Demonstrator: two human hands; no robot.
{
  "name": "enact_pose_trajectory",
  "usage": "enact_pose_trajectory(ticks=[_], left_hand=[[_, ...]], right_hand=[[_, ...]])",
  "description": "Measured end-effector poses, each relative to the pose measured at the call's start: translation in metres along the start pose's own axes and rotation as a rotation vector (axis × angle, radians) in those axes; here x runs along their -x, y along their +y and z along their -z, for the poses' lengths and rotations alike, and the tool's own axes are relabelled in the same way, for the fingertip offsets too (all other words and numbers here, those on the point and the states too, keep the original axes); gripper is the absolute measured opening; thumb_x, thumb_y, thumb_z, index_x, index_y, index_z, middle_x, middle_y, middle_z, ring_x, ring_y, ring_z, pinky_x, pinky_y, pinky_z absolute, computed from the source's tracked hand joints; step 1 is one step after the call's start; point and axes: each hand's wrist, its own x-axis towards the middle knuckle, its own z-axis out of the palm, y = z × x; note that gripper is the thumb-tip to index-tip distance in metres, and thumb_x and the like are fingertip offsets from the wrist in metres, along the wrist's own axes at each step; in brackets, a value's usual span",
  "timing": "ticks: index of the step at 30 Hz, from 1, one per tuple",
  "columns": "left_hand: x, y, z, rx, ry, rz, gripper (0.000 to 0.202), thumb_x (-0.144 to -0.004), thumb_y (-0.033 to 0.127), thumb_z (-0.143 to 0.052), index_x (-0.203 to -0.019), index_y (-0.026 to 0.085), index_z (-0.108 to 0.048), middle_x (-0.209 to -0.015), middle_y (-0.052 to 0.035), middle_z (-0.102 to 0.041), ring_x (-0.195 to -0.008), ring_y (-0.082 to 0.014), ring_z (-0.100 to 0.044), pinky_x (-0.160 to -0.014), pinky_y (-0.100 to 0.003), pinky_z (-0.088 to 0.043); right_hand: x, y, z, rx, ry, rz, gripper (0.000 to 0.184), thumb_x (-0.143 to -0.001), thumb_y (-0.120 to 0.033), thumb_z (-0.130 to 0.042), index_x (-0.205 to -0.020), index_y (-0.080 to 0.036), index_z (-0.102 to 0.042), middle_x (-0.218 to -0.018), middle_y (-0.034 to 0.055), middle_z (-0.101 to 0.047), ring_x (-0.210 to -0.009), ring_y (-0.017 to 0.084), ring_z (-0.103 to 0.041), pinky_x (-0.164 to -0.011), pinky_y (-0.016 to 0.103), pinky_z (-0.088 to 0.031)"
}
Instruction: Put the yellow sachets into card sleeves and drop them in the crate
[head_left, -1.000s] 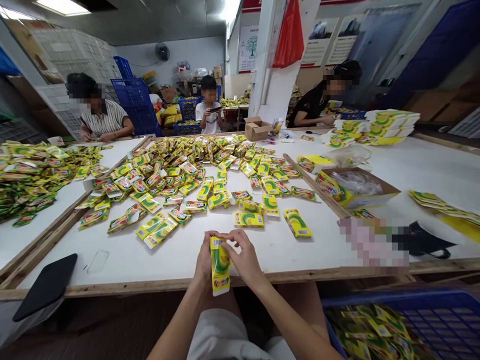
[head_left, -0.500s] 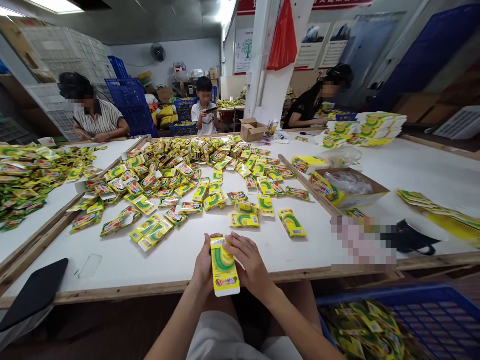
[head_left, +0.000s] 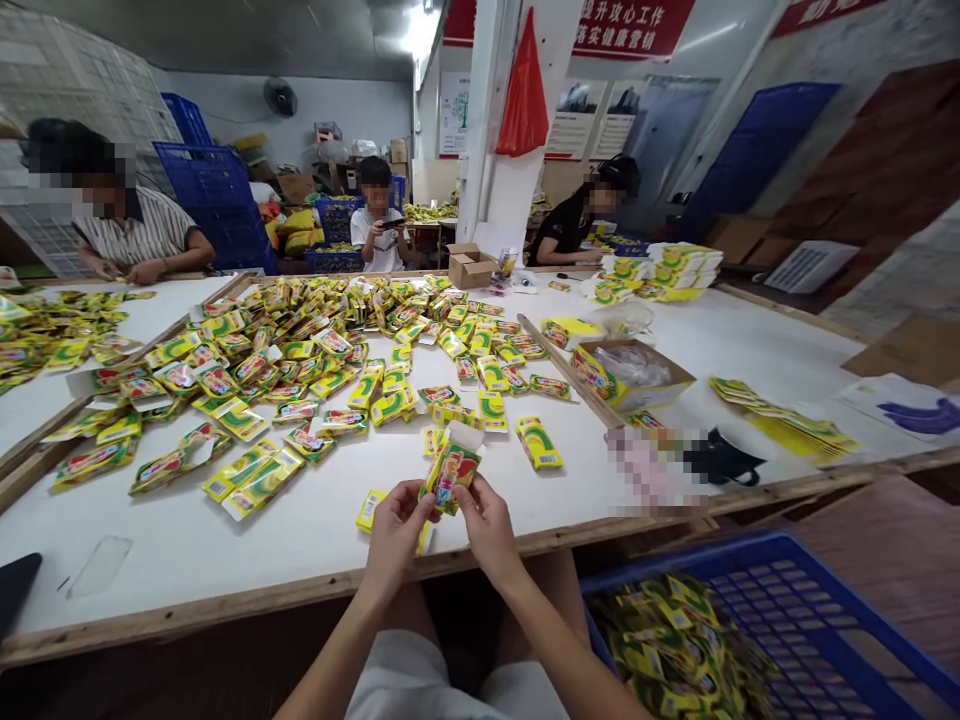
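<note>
Just above the table's front edge, a small yellow-green box [head_left: 452, 472] with colourful lettering is held between both hands, its pale end flap [head_left: 465, 436] standing up at the top. My left hand [head_left: 395, 535] has thumb and fingers closed on its left lower side. On the opposite side, my right hand [head_left: 491, 528] pinches the box with its thumb in front. Another yellow box [head_left: 369, 508] lies on the table, partly hidden behind my left hand. Farther off is a wide heap of similar boxes [head_left: 315, 350], and a single box [head_left: 538, 443] lies to the right.
Wooden strips [head_left: 566, 370] divide the white table [head_left: 315, 535]. On the right are an open carton [head_left: 634, 375] of clear plastic and flat yellow card sheets [head_left: 780, 415]. Below right stands a blue crate [head_left: 817, 610] of packs. Other people [head_left: 142, 235] sit across the table.
The longer yellow box has left the upturned grip; a box with its lettered side and raised flap is now between both hands. A yellow box now lies by my left hand. The view has turned right.
</note>
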Motion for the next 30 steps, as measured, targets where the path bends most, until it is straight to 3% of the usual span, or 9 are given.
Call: enact_pose_trajectory(ticks=[5, 9, 11, 14, 17, 19, 22, 26, 30], left_hand=[[-0.001, -0.006, -0.008, 0.008, -0.009, 0.029, 0.037, -0.069, 0.038, -0.074, -0.095, 0.015, -0.061, -0.072, -0.0017, -0.069, -0.058, -0.0142, -0.063, -0.060, -0.026, -0.052], [-0.004, -0.016, -0.010, 0.009, -0.051, 0.067, 0.047, -0.065, 0.038, -0.077, -0.103, 0.016, -0.059, -0.082, -0.0036, -0.072, -0.062, -0.0148, -0.065, -0.061, -0.026, -0.053], [-0.006, -0.018, -0.009, 0.007, -0.046, 0.085, 0.049, -0.063, 0.040, -0.079, -0.102, 0.015, -0.060, -0.084, -0.0047, -0.072, -0.063, -0.0157, -0.065, -0.060, -0.026, -0.053], [-0.006, -0.018, -0.006, 0.016, -0.003, 0.097, 0.053, -0.059, 0.041, -0.081, -0.102, 0.016, -0.060, -0.084, -0.0040, -0.072, -0.062, -0.0169, -0.066, -0.060, -0.027, -0.054], [-0.004, -0.017, -0.005, 0.046, 0.027, 0.099, 0.056, -0.058, 0.041, -0.081, -0.103, 0.017, -0.059, -0.081, -0.0024, -0.071, -0.062, -0.0170, -0.066, -0.061, -0.028, -0.055], [-0.002, -0.017, -0.007, 0.057, 0.031, 0.100, 0.057, -0.057, 0.041, -0.081, -0.103, 0.017, -0.059, -0.079, -0.0018, -0.071, -0.061, -0.0169, -0.067, -0.060, -0.028, -0.055], [0.001, -0.020, -0.013, 0.054, 0.017, 0.084, 0.055, -0.058, 0.041, -0.081, -0.102, 0.017, -0.059, -0.080, -0.0024, -0.071, -0.061, -0.0173, -0.067, -0.060, -0.028, -0.055], [0.001, -0.022, -0.016, 0.044, 0.008, 0.059, 0.052, -0.059, 0.040, -0.081, -0.100, 0.018, -0.060, -0.082, -0.0030, -0.072, -0.061, -0.0174, -0.067, -0.059, -0.028, -0.056], [0.003, -0.020, -0.013, 0.038, 0.026, 0.076, 0.056, -0.056, 0.043, -0.082, -0.100, 0.018, -0.060, -0.083, -0.0038, -0.072, -0.064, -0.0184, -0.068, -0.061, -0.028, -0.056]], right_hand=[[0.009, -0.003, -0.001, 0.022, 0.088, 0.015, 0.030, -0.091, -0.037, -0.051, -0.112, -0.018, -0.061, -0.099, 0.0066, -0.069, -0.084, 0.019, -0.063, -0.077, 0.029, -0.051], [0.007, 0.000, 0.016, 0.174, 0.011, 0.107, 0.031, -0.093, -0.034, -0.048, -0.117, -0.020, -0.059, -0.096, 0.0046, -0.069, -0.082, 0.017, -0.063, -0.074, 0.026, -0.051], [-0.002, 0.004, 0.049, 0.332, 0.079, 0.153, 0.036, -0.092, -0.034, -0.048, -0.125, -0.020, -0.055, -0.100, 0.0066, -0.068, -0.085, 0.018, -0.062, -0.078, 0.029, -0.051], [-0.026, 0.011, 0.131, 0.679, 0.321, 0.102, 0.041, -0.088, -0.031, -0.051, -0.125, -0.015, -0.053, -0.114, 0.0132, -0.061, -0.103, 0.025, -0.056, -0.092, 0.041, -0.044], [-0.046, 0.017, 0.218, 0.994, 0.477, -0.227, 0.045, -0.082, -0.031, -0.059, -0.124, -0.016, -0.053, -0.126, 0.0166, -0.053, -0.121, 0.032, -0.044, -0.103, 0.048, -0.031], [-0.052, 0.021, 0.257, 1.027, 0.536, -0.374, 0.054, -0.076, -0.032, -0.065, -0.126, -0.015, -0.050, -0.131, 0.0197, -0.047, -0.126, 0.037, -0.038, -0.104, 0.053, -0.026], [-0.051, 0.030, 0.282, 0.971, 0.548, -0.480, 0.070, -0.063, -0.031, -0.076, -0.126, -0.014, -0.049, -0.135, 0.0219, -0.043, -0.130, 0.042, -0.032, -0.104, 0.057, -0.020], [-0.052, 0.042, 0.286, 0.829, 0.549, -0.524, 0.075, -0.052, -0.025, -0.080, -0.120, -0.015, -0.052, -0.136, 0.0213, -0.042, -0.133, 0.043, -0.026, -0.106, 0.059, -0.015], [-0.059, 0.044, 0.296, 0.557, 0.569, -0.488, 0.065, -0.051, -0.028, -0.080, -0.110, -0.019, -0.056, -0.128, 0.0164, -0.052, -0.128, 0.039, -0.038, -0.101, 0.055, -0.030]])
